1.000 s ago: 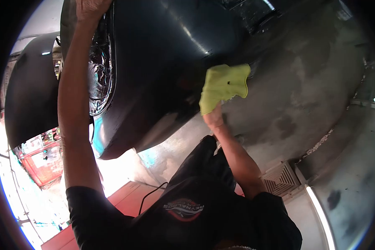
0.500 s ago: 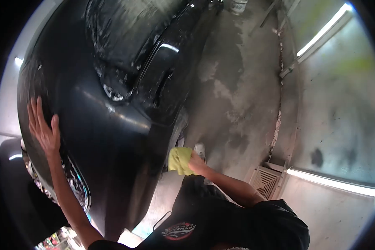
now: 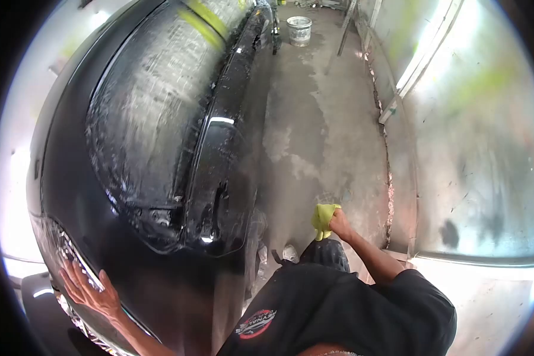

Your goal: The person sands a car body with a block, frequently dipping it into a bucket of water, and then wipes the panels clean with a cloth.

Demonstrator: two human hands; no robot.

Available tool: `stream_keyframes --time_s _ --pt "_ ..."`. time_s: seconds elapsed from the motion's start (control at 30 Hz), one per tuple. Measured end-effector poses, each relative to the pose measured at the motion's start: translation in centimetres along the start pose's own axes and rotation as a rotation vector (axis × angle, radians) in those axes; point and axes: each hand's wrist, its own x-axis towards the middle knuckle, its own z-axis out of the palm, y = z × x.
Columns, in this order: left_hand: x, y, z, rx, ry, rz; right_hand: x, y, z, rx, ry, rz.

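A wet black car (image 3: 142,148) fills the left half of the view. My left hand (image 3: 88,291) lies flat with spread fingers on its front corner, beside the headlight (image 3: 71,261). My right hand (image 3: 340,224) is closed on a yellow-green cloth (image 3: 323,218), held away from the car over the wet concrete floor. My black shirt and dark trousers show at the bottom.
A wet concrete floor (image 3: 320,130) runs between the car and a pale wall (image 3: 474,154) on the right. A white bucket (image 3: 299,29) stands at the far end. A light strip (image 3: 424,53) runs along the wall.
My view has swung up along the car's side. My right hand has pulled the cloth off the bodywork and out over the floor. My left hand stays flat on the car's front.
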Motion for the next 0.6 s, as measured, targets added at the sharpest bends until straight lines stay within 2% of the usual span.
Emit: stream_keyframes --time_s 0.1,0.17,0.23,0.3,0.37,0.4,0.53,0.6 --pt "6.1 9.9 1.9 -0.538 0.112 -0.219 3.7 -0.9 -4.0 0.044 -0.016 0.039" --pt "9.1 18.2 4.3 -0.753 -0.027 -0.345 5.3 -4.5 -6.4 0.121 -0.03 0.04" --pt "11.0 26.8 7.9 -0.979 -0.234 -0.321 8.1 -5.6 -8.7 0.092 0.009 -0.048" --pt "12.7 35.9 11.6 -1.062 -0.324 -0.106 11.5 -6.8 -11.0 0.083 0.047 -0.105" --pt "13.7 43.9 14.4 -1.197 -0.549 0.029 15.7 -8.8 -13.5 0.098 0.09 -0.134" --pt "13.4 47.4 15.6 -1.25 -0.628 0.049 17.4 -10.3 -15.3 0.094 0.052 -0.06" --pt "16.0 55.2 17.7 -1.352 -0.947 0.102 24.9 -13.0 -21.7 0.045 0.04 -0.22" --pt "18.7 57.2 19.1 -1.337 -1.017 0.032 28.8 -15.5 -24.7 0.076 0.028 -0.285"
